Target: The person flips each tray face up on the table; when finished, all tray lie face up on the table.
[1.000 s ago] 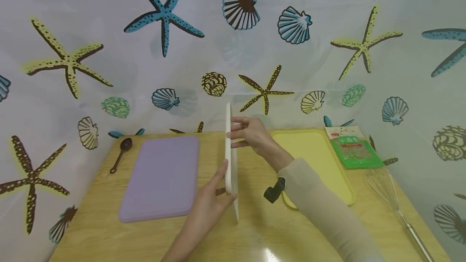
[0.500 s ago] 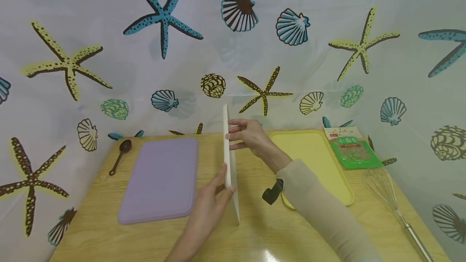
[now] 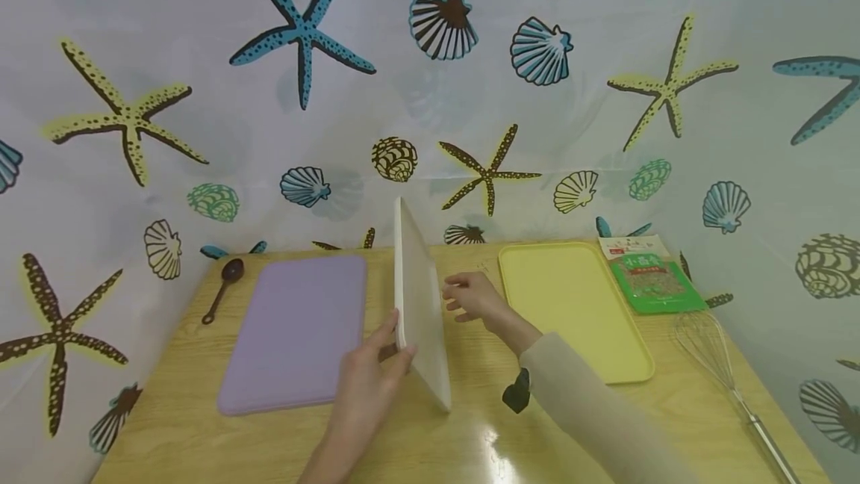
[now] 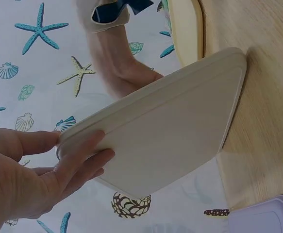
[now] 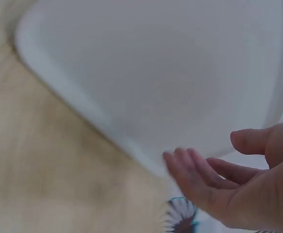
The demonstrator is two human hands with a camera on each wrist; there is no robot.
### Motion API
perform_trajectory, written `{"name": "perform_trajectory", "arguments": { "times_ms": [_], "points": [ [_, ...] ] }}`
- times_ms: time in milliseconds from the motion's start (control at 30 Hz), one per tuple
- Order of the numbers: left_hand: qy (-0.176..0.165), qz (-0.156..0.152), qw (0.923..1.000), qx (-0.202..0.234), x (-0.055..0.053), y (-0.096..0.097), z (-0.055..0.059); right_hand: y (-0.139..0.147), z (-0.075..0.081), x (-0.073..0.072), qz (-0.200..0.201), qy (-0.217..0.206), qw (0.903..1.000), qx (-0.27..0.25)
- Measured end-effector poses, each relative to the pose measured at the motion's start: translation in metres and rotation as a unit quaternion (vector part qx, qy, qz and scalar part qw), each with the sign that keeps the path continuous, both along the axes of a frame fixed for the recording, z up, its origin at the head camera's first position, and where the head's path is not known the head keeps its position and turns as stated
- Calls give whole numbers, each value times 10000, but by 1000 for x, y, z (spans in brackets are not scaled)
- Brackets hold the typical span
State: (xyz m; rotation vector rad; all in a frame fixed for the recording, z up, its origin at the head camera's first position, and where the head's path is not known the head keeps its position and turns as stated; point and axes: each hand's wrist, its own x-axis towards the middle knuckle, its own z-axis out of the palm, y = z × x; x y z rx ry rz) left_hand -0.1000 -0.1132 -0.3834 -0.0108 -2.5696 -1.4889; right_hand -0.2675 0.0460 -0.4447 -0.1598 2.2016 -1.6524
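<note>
A white tray (image 3: 423, 305) stands tilted on edge at the middle of the table, its long face turned partly to the right. My left hand (image 3: 369, 372) pinches its near upper edge between thumb and fingers. In the left wrist view the fingers (image 4: 83, 165) lie along the outer face, with the thumb over the rim. To the right of the tray, my right hand (image 3: 473, 297) is off it, fingers loosely bent and holding nothing. The right wrist view shows that hand (image 5: 238, 179) beside the tray's inner face (image 5: 156, 73).
A purple tray (image 3: 295, 334) lies left, with a dark brown spoon (image 3: 225, 286) beyond it. On the right lie a yellow tray (image 3: 578, 305), a green food packet (image 3: 652, 278) and a whisk (image 3: 732, 387). A patterned curtain (image 3: 430, 95) hangs behind the table (image 3: 269, 447).
My right hand has let go of the white tray and drawn back slightly right and down. The tray's top has leaned left, showing more of its inner face, still held by my left hand.
</note>
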Motion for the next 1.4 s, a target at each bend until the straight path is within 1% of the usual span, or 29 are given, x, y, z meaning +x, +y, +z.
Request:
{"name": "perform_trajectory", "arguments": {
  "times_ms": [67, 167, 267, 367, 467, 667, 800, 900, 1033, 1133, 1200, 1267, 1400],
  "points": [
    [-105, 52, 9997, 197, 1, -2, -2, 4, -15, 3, -5, -117, 9993, 346],
    [-205, 117, 9989, 415, 1, -5, -2, 9, -30, 4, -135, -241, 9968, 744],
    [-298, 186, 9975, 617, -1, -9, -2, 11, -36, 5, -329, -376, 9959, 757],
    [-325, 229, 9961, 792, -4, -14, -2, 13, -39, 5, -437, -446, 9969, 488],
    [-382, 288, 9937, 1016, -8, -19, -2, 16, -40, 5, -461, -472, 9975, 265],
    [-446, 248, 9881, 1454, -10, -27, -2, 16, -44, 3, -531, -547, 9968, 223],
    [-521, 226, 9818, 1812, -11, -30, -1, 14, -45, 2, -532, -609, 9965, 191],
    [-649, 229, 9806, 1838, -12, -33, 0, 15, -46, 2, -473, -603, 9968, 246],
    [-884, 318, 9785, 1836, -13, -39, 1, 17, -50, 2, -304, -577, 9976, 213],
    [-948, 345, 9724, 2105, -15, -42, 1, 21, -51, 1, -215, -584, 9980, 88],
    [-970, 330, 9695, 2227, -16, -44, 0, 24, -51, 1, -240, -621, 9978, 66],
    [-1005, 285, 9657, 2379, -17, -47, -1, 28, -52, -1, -270, -657, 9975, 18],
    [-1184, 156, 9603, 2521, -20, -55, -6, 35, -55, -4, -290, -779, 9965, -58]
  ]
}}
